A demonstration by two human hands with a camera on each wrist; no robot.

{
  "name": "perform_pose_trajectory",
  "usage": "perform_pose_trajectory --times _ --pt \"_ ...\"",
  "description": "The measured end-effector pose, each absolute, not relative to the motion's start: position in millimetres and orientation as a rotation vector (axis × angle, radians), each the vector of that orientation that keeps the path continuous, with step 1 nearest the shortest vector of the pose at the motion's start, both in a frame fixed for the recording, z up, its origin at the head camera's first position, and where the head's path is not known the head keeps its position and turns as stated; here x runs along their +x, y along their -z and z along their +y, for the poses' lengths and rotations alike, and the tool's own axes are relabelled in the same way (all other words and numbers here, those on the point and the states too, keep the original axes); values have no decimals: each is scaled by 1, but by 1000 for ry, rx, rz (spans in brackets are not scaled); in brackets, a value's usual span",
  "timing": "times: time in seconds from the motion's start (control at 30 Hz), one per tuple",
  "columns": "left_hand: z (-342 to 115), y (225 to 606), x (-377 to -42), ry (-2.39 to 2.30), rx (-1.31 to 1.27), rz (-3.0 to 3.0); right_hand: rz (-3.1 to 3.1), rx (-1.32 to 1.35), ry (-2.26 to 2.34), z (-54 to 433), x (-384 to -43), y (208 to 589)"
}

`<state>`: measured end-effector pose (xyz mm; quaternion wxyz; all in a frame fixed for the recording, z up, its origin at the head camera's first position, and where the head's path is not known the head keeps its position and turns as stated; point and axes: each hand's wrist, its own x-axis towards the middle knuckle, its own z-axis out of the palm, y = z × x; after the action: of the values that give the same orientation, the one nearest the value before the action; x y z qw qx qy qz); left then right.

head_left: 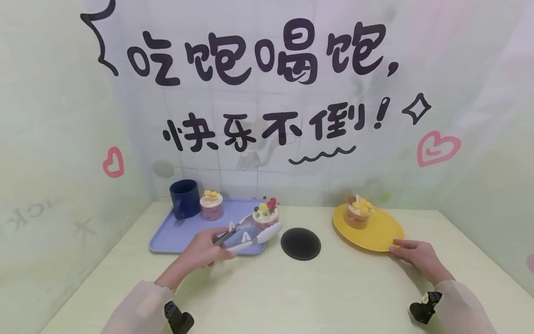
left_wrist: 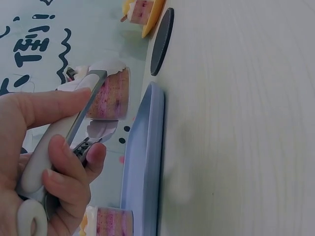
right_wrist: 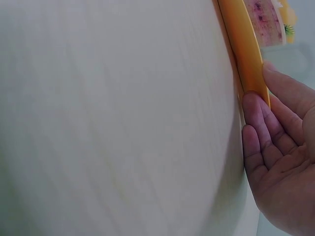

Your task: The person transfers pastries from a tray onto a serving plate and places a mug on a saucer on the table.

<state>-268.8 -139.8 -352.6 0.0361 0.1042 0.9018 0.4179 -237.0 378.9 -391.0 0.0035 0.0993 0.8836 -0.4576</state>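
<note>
In the head view my left hand grips a pair of tongs with white tips. Between the tips is a dessert cup with pink cake layers, and in the left wrist view it hangs above the level of the blue tray. Cream, fruit and a red berry top it. My right hand pinches the near right rim of a yellow plate, thumb above and fingers below. Another dessert cup, topped with yellow fruit cubes, stands on that plate.
A dark blue mug and a third dessert cup stand on the tray's back left part. Between tray and plate lies a round black coaster. A printed curtain hangs behind the pale table.
</note>
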Motion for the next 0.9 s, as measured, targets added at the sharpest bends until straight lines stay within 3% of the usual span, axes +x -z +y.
perform_pose_trajectory --times 0.9 --pt "-103 350 -271 -1358 456 2641 2774 337 1402 379 -237 389"
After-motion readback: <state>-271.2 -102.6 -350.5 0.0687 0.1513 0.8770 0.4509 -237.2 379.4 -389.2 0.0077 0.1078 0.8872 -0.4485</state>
